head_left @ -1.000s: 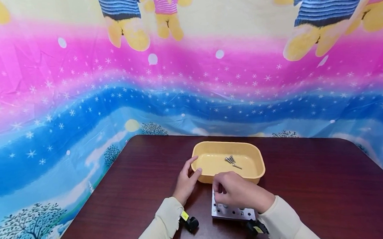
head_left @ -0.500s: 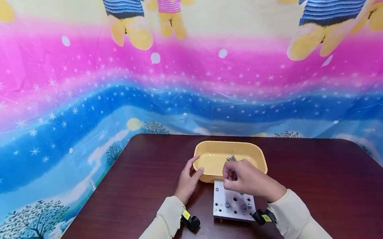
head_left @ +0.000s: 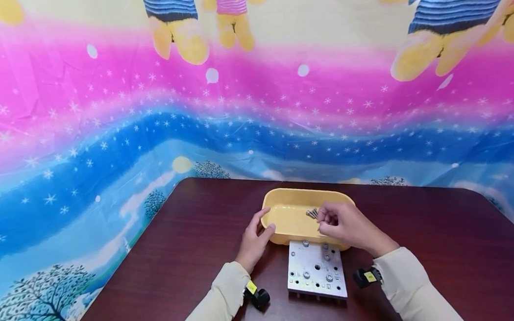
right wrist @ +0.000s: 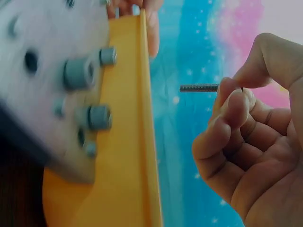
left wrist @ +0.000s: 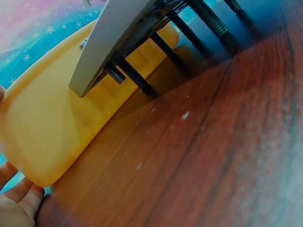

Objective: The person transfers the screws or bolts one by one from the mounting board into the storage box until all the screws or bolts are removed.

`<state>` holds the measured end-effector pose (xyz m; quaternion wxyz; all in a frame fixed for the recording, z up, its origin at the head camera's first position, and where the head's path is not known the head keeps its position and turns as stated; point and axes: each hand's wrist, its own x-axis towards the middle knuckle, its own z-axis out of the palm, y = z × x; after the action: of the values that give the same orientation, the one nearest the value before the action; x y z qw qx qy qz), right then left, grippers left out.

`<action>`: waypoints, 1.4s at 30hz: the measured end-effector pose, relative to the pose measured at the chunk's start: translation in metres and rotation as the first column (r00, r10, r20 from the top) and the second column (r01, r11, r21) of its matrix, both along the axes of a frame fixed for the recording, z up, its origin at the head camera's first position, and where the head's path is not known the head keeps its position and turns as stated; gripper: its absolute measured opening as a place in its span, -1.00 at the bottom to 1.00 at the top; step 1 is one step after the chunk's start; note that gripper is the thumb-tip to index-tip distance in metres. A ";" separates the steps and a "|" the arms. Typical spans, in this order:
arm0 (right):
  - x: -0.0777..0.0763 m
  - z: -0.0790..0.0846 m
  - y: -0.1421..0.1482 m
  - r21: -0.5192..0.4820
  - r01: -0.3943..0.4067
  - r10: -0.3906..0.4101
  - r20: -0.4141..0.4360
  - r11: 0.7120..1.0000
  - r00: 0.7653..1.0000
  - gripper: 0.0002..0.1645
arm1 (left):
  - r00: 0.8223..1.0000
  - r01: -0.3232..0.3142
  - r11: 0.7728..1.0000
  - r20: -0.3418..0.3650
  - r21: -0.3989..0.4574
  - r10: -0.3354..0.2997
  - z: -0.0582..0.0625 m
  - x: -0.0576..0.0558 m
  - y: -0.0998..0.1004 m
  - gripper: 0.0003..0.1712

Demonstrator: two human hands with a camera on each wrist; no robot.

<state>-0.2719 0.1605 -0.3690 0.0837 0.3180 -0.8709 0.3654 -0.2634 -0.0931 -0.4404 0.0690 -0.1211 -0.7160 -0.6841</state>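
Observation:
A shallow yellow plastic bin (head_left: 283,220) stands on the table. My left hand (head_left: 252,239) holds its left end, thumb on the front side and fingers at the left rim. Above the bin's right part, my right hand (head_left: 347,223) pinches a screw; in the right wrist view the screw's threaded shaft (right wrist: 199,88) sticks out from the fingertips and its head is hidden. Several screws (head_left: 312,213) lie in the bin, partly covered by that hand. In front of the bin sits a metal plate (head_left: 299,261) with holes and socket-head screws, whose threaded ends (left wrist: 163,47) show underneath.
The dark red-brown wooden table (head_left: 208,222) has rounded far corners. A printed cloth (head_left: 238,142) hangs behind its back edge. Black wrist cameras sit at both cuffs, the right one close to the plate's right side.
My right hand has moved from over the plate to the right and away from me, to above the bin, uncovering the plate. The left hand keeps its place on the bin.

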 end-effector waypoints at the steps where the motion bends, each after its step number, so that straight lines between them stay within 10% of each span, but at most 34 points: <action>1: -0.002 -0.001 0.003 -0.001 0.010 -0.010 -0.004 1.000 1.000 -0.77 | 1.000 0.001 1.000 0.001 0.001 -0.001 0.000 0.000 0.000 -0.43; 28: -0.041 -0.040 0.017 0.123 0.110 -0.117 0.051 0.986 0.992 -0.94 | 1.000 -0.005 1.000 -0.009 0.000 0.005 0.000 -0.001 0.002 -0.44; 42: -0.038 -0.042 0.014 0.170 0.142 -0.153 0.050 0.975 0.987 -0.99 | 0.999 -0.040 0.999 0.004 -0.003 0.040 -0.029 -0.021 0.002 -0.42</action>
<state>-0.3099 0.1743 -0.4110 0.0566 0.2467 -0.9216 0.2941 -0.2845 -0.0914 -0.4695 0.0813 -0.1054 -0.7194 -0.6817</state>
